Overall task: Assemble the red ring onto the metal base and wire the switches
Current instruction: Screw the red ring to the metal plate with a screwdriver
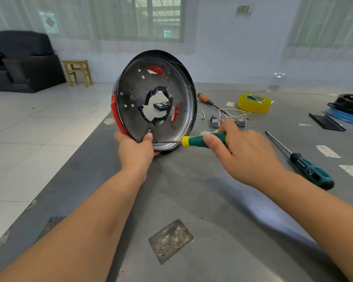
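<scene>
Metal base (143, 102) stood on edge near the middle of the grey table (202, 200), inner face turned toward the camera, probably so the screw holes low on the rim can be reached straight on. Red ring (116, 117) already seated against the far side of the base, showing as a red band along the left edge and through the cut-outs. Left hand (136, 149) gripping the bottom of the pair, thumb pressed on the inner face, other fingers wrapped behind and hidden; seemingly a clamp to keep ring and base aligned and to stop the disc rolling. Right hand (238, 151) curled round the green-and-yellow screwdriver (200, 140), thumb and fingers pinching the handle, shaft laid almost level with its tip at the bottom rim just right of the left thumb, apparently on a fixing screw; screw itself too small to make out. Grey switches (227, 121) with pale wires lying on the table just beyond the right hand, not yet wired by the look of it. Farther right: yellow tape roll (254, 102), wooden-handled tool (207, 99) beside it, second screwdriver (302, 161) near the right edge, kept within reach. Ring fastening judged in progress, wiring still ahead.
</scene>
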The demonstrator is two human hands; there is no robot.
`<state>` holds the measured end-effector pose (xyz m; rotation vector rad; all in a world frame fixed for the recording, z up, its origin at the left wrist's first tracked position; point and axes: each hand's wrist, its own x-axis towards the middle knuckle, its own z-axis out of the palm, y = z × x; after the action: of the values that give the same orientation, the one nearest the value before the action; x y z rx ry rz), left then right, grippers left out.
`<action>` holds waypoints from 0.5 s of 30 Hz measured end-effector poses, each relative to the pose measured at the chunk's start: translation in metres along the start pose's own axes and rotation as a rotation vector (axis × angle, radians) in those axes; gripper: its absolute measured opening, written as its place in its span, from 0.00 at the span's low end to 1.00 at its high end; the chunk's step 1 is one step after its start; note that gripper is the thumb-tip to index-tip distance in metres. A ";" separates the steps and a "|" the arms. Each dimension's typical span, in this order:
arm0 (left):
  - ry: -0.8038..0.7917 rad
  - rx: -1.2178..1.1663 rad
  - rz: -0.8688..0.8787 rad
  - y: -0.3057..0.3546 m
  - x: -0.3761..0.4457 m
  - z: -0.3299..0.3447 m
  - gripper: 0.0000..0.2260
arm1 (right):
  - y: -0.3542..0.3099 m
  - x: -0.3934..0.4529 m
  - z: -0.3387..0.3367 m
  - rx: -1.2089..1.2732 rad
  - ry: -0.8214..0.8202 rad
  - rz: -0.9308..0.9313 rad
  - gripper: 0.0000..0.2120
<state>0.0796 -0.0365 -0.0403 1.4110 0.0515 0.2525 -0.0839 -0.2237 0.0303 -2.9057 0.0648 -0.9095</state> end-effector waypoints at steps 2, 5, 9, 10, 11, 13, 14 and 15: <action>0.002 0.000 -0.002 0.000 0.000 0.000 0.19 | 0.000 0.001 0.003 -0.037 -0.011 0.090 0.38; 0.009 -0.015 -0.013 0.001 -0.001 0.001 0.18 | 0.003 0.001 0.001 -0.017 0.000 0.046 0.33; 0.016 -0.016 -0.020 0.001 0.001 0.001 0.19 | 0.006 0.003 -0.012 0.023 -0.105 -0.171 0.21; 0.014 -0.005 -0.014 0.000 0.001 0.000 0.18 | 0.006 0.003 -0.013 0.001 -0.111 -0.192 0.21; 0.008 0.009 -0.005 0.000 0.001 0.000 0.18 | 0.004 0.002 -0.012 -0.016 -0.097 -0.191 0.22; -0.008 0.027 0.010 -0.001 0.002 0.000 0.19 | -0.002 0.000 -0.007 -0.004 -0.042 -0.124 0.25; -0.014 0.027 0.012 -0.001 0.001 0.000 0.19 | -0.005 -0.001 -0.005 0.032 -0.025 -0.055 0.26; -0.017 0.024 0.012 -0.002 0.001 0.000 0.19 | -0.008 0.000 -0.003 0.084 -0.023 0.032 0.28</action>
<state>0.0812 -0.0365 -0.0418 1.4378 0.0317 0.2503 -0.0853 -0.2164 0.0334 -2.8291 0.0689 -0.8528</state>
